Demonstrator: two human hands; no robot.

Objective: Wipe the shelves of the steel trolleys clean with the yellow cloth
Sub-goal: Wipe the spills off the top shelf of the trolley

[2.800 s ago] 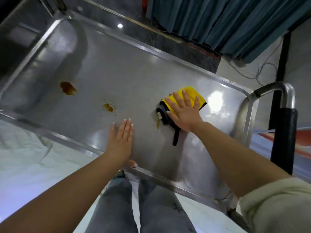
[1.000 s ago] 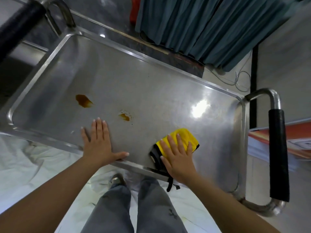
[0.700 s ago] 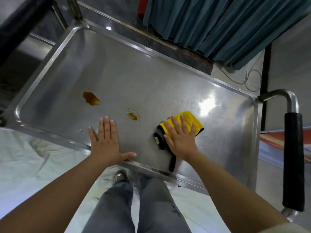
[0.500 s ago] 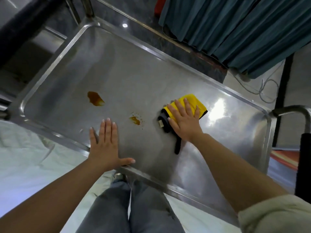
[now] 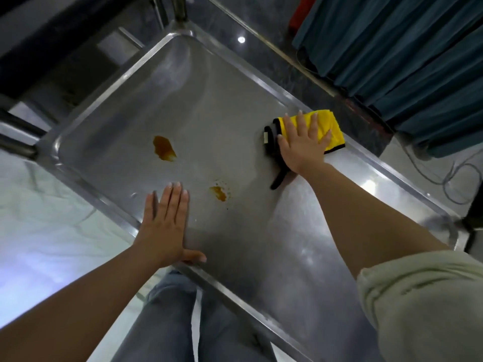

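Right hand [image 5: 303,145] slid yellow cloth [image 5: 329,125] against far rim [image 5: 235,65].

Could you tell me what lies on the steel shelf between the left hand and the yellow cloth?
In the head view, a small orange-brown stain lies between the left hand and the yellow cloth.

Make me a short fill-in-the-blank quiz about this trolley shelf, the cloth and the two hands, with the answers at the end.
1. The right hand presses flat on the ____ cloth.
2. The number of brown stains on the shelf is ____.
3. The cloth lies near the shelf's ____ rim, by the curtain.
4. The left hand lies ____ on the shelf, holding nothing.

Answers: yellow; two; far; flat
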